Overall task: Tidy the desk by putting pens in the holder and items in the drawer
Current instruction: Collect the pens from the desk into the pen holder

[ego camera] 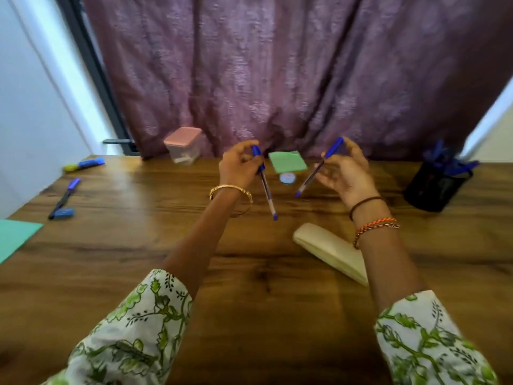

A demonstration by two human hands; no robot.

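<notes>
My left hand [239, 166] grips a blue-capped pen [267, 190] near its cap, lifted above the wooden desk [249, 273], its far end pointing down toward me. My right hand [344, 170] pinches a second blue pen [313, 173] at its cap, slanting down to the left. A black mesh pen holder [437, 187] with several blue pens stands at the far right, well clear of both hands. Another blue pen [65, 197] lies at the far left with a small blue cap-like piece [64, 213] beside it. A blue and yellow highlighter [83, 164] lies further back.
A green sticky-note pad [287, 161] and a small round tin [287, 178] lie between my hands. A clear box with pink lid [183, 145] stands at the back by the purple curtain. A cream pouch [330, 251] lies near my right wrist. Green paper [14, 237] overhangs the left edge.
</notes>
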